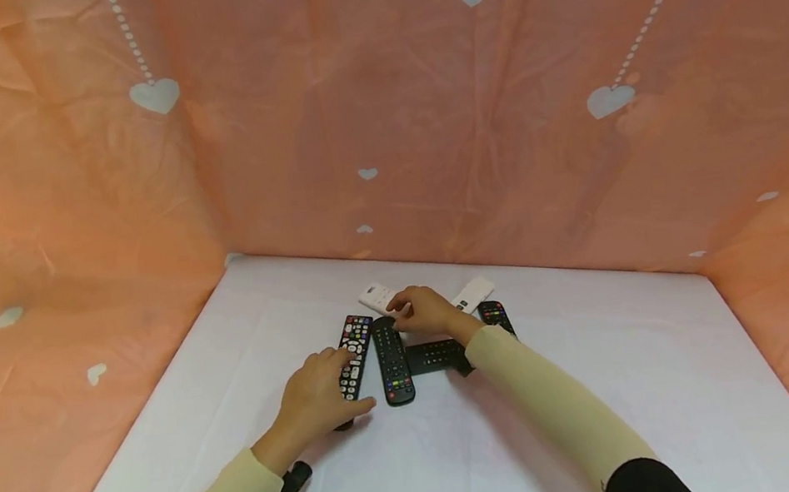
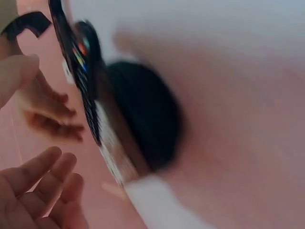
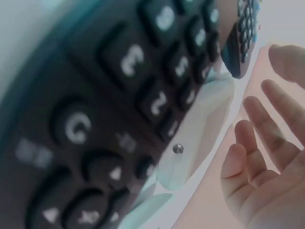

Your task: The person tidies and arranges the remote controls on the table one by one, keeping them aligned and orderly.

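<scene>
My left hand (image 1: 317,395) hovers over a black remote control with white buttons (image 1: 356,337), partly covering it; its fingers are spread and relaxed. In the left wrist view this hand (image 2: 35,195) shows nothing between its fingers. My right hand (image 1: 425,311) reaches across above the other remotes, near a white remote control (image 1: 375,296). Its fingers are loosely bent in the right wrist view, where the hand (image 3: 267,167) holds nothing. Between the hands lies a second black remote control (image 1: 394,368) with coloured buttons. A third black remote control (image 1: 431,357) lies crosswise, partly hidden by the right arm.
Another white remote control (image 1: 474,293) lies behind the right wrist, and a black one (image 1: 495,314) sits to its right, partly covered by the sleeve. The white tabletop (image 1: 646,362) meets an orange backdrop (image 1: 426,149) with hearts at the back and sides.
</scene>
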The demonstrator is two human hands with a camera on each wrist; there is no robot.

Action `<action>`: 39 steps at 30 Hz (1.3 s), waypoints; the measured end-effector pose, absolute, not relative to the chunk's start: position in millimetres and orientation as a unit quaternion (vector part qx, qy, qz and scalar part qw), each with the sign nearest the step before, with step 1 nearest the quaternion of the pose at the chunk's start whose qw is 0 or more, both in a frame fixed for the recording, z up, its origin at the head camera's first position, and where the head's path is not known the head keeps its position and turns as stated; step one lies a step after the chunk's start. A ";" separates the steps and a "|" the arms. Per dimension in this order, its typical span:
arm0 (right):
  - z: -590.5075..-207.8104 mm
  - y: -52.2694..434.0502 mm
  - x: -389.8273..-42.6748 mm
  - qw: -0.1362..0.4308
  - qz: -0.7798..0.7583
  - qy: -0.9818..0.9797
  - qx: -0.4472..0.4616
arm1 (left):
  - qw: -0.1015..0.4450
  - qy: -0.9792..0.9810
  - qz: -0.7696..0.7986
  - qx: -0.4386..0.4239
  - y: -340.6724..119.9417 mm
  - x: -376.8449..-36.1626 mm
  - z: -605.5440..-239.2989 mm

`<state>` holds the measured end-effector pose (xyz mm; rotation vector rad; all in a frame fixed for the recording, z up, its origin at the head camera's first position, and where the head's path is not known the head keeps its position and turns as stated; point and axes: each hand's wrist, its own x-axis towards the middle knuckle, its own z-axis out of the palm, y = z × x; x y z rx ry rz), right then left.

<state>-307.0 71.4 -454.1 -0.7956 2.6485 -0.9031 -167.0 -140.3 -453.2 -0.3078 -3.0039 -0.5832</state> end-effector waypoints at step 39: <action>-464.0 82.7 -306.4 0.085 -0.224 0.919 -0.315 | 0.114 -0.891 -0.427 0.102 -53.7 -132.0 -492.4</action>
